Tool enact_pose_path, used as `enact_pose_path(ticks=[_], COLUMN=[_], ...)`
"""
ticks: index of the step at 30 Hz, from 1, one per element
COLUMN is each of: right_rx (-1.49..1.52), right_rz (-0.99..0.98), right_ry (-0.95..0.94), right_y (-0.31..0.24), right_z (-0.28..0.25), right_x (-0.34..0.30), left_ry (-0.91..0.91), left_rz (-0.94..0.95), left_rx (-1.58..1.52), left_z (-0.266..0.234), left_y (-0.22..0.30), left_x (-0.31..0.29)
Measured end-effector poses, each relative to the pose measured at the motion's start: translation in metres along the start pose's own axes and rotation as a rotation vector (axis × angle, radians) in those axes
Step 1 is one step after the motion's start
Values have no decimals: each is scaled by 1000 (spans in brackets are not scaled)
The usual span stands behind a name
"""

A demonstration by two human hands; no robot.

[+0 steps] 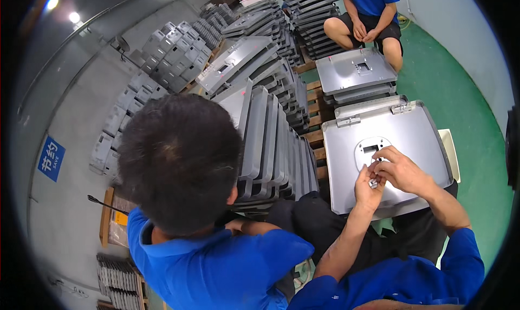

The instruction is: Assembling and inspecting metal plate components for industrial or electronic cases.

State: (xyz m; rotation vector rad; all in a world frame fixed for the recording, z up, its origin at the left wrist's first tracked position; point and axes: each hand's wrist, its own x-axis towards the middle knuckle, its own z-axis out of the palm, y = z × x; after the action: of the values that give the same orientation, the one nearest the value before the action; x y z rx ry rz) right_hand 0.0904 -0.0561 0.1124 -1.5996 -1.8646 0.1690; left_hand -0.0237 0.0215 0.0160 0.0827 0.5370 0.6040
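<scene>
A large grey metal panel (338,153) with rounded corners and a raised rim lies in front of me above my thighs. Two hinges sit along its far edge, and a round plate (362,150) with a rectangular cutout is at its middle. Over that plate, my left hand (369,190) is turned up with curled fingers around small shiny metal parts (373,184). My right hand (402,172) meets its fingertips, thumb and fingers pinched together; whatever they grip is too small to make out.
Close on my left, a co-worker (216,266) in blue bends forward. Tall stacks of metal panels (262,136) stand beyond, on wooden pallets (314,107). Another person (371,12) sits behind a smaller panel pile (355,72). A cream bin (449,153) stands right of my panel.
</scene>
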Motion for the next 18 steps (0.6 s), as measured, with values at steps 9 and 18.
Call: enact_pose_path(ticks=[9,18], right_rx=[193,246], right_rz=[101,54], right_ry=[233,231], right_y=[12,20], right_z=[2,6], right_x=[-16,-17], left_ry=[-333,-277], left_rz=[-214,-172], left_rx=[89,141], left_z=[-9,-19], left_y=[-6,-7], left_x=[1,1])
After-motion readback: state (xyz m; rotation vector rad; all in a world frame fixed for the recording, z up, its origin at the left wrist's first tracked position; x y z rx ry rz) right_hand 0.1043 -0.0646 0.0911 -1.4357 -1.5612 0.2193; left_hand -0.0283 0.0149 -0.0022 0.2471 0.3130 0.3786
